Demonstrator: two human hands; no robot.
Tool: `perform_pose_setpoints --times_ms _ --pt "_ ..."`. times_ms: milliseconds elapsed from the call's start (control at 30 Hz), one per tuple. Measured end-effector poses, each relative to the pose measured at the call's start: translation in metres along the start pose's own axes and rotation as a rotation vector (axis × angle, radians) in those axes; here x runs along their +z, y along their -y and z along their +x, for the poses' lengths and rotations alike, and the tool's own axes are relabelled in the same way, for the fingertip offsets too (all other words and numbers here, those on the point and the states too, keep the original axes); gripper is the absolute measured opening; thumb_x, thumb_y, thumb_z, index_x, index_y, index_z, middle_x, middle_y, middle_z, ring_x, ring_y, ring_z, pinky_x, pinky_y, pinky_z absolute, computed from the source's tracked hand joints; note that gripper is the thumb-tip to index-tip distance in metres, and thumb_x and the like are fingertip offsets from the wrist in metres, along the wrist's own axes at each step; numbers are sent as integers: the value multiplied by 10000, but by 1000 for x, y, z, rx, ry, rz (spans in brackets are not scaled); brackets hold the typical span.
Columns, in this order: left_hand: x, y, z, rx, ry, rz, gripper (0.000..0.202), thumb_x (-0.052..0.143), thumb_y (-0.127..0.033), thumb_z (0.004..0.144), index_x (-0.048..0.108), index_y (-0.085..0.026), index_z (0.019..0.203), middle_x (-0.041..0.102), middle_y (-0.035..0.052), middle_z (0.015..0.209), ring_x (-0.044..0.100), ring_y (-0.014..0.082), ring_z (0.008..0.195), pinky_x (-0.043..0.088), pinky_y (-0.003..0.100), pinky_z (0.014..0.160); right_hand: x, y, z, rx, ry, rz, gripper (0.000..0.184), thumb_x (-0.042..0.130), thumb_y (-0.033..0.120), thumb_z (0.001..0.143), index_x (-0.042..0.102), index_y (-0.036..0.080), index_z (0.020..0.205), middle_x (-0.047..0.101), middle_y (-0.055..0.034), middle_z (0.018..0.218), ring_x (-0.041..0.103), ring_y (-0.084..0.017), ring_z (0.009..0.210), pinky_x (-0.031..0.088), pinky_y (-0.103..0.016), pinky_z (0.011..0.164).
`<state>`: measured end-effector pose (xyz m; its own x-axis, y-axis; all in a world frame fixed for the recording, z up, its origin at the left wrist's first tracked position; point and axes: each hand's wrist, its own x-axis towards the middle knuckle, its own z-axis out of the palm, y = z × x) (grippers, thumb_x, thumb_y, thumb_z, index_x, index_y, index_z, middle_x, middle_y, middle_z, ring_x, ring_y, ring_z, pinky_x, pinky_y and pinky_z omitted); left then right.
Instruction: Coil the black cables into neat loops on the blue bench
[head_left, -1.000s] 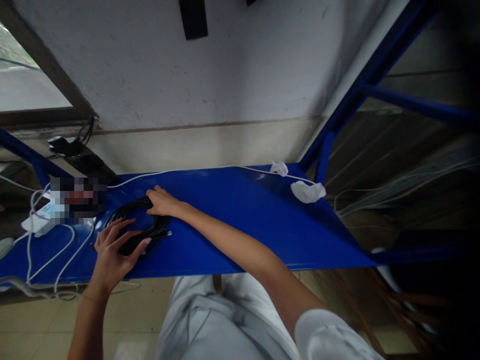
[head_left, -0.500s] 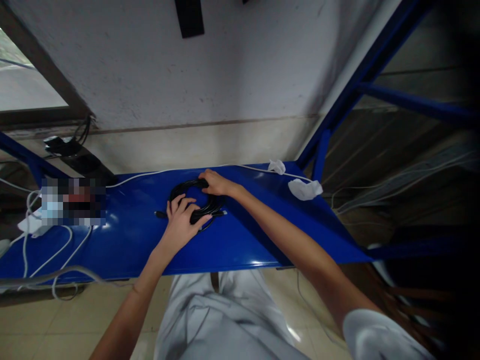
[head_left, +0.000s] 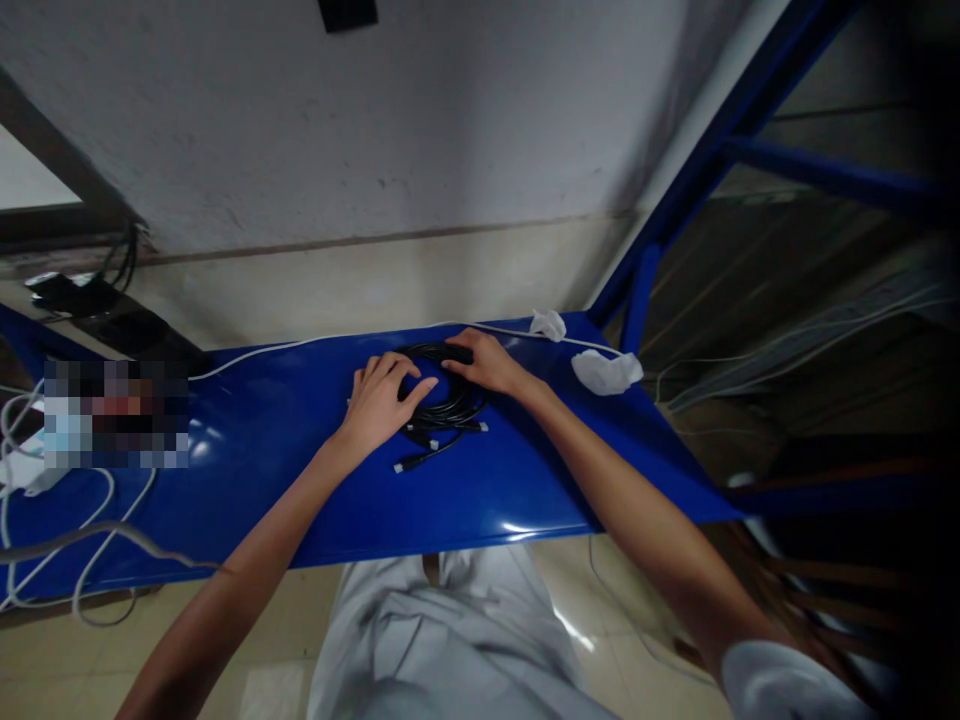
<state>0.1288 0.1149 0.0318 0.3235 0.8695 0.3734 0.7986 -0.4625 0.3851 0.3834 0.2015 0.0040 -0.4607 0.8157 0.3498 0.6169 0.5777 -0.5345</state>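
Observation:
A coil of black cables [head_left: 450, 412] lies on the blue table, with several plug ends showing pale metal tips along its near side. One plug [head_left: 409, 465] sticks out towards me, a little apart from the loops. My left hand [head_left: 379, 402] is around the coil's left side, its thumb stretched across and dark cable showing between thumb and forefinger. On the far right side, my right hand [head_left: 487, 362] grips the loops, fingers on top and thumb inside the ring. The cable under both palms is hidden.
The blue table [head_left: 300, 500] runs along the wall. Crumpled white pieces [head_left: 606, 371] lie at the right, near a white cable along the back. White cords and a power strip [head_left: 30, 462] are at the left, beside a blurred-out patch. A blue frame post [head_left: 637, 300] rises at the right.
The coil and both hands have shifted to the right on the table. More plug ends now show on the near side. My left fingers have drawn closer together. The view has turned slightly.

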Motion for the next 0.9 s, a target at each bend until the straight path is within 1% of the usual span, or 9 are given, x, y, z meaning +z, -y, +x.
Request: perform_pose_setpoints --times_ms 67,167,233,300,467,567,667,800,900 --pt "7 14 4 -51 -80 -70 326 724 -488 1011 704 -252 1234 659 116 1363 607 330 1279 486 574 1136 2 1 -3 29 -45 30 335 759 323 994 792 165 1287 781 -150 1247 734 -303 1128 563 -456 1056" --pt "16 30 5 -112 -161 -131 509 800 -390 937 637 -243 1397 615 144 1470 558 352 1415 449 581 1219 3 1 -4 71 -81 99 332 728 320 1010 794 166 1297 783 -151 1275 744 -303 1133 579 -470 1052" --pt "19 35 3 -142 -157 -168 605 774 -348 942 570 -229 1500 608 159 1522 558 348 1454 461 567 1235 5 3 -4 101 -90 150 334 712 318 1016 791 180 1309 783 -139 1288 748 -296 1140 591 -465 1042" --pt "18 36 0 -168 -123 -213 631 727 -323 971 526 -220 1560 632 160 1535 610 334 1430 499 550 1223 7 5 -5 122 -108 196 336 709 322 1015 791 195 1314 784 -126 1294 749 -288 1159 592 -456 1054" --pt "15 33 -4 -214 -107 -254 573 690 -274 974 592 -178 1531 716 151 1464 713 331 1329 554 537 1197 17 13 -4 147 -166 338 365 723 332 995 782 185 1324 778 -131 1315 750 -286 1199 579 -469 1108" --pt "15 32 -5 -189 -153 -269 533 679 -245 961 645 -174 1488 742 138 1430 730 321 1309 560 522 1200 25 15 -3 160 -202 440 357 724 311 977 777 194 1311 778 -127 1332 743 -296 1237 560 -505 1156" --pt "15 33 -6 -153 -206 -301 537 679 -222 939 668 -163 1472 742 145 1431 721 323 1329 552 508 1212 32 17 -2 154 -247 523 332 728 295 960 773 219 1279 782 -104 1329 739 -294 1250 550 -508 1179" --pt "18 35 -6 -136 -211 -334 557 681 -209 925 670 -166 1481 736 147 1441 718 326 1335 549 508 1215 39 17 -2 158 -287 490 314 742 294 941 765 237 1249 780 -94 1306 730 -292 1241 544 -503 1175" --pt "20 37 -5 -141 -193 -324 561 693 -215 923 672 -149 1480 719 170 1461 706 347 1350 537 530 1222 42 15 -4 159 -274 421 338 762 284 918 762 240 1254 767 -103 1304 721 -307 1240 535 -519 1167"
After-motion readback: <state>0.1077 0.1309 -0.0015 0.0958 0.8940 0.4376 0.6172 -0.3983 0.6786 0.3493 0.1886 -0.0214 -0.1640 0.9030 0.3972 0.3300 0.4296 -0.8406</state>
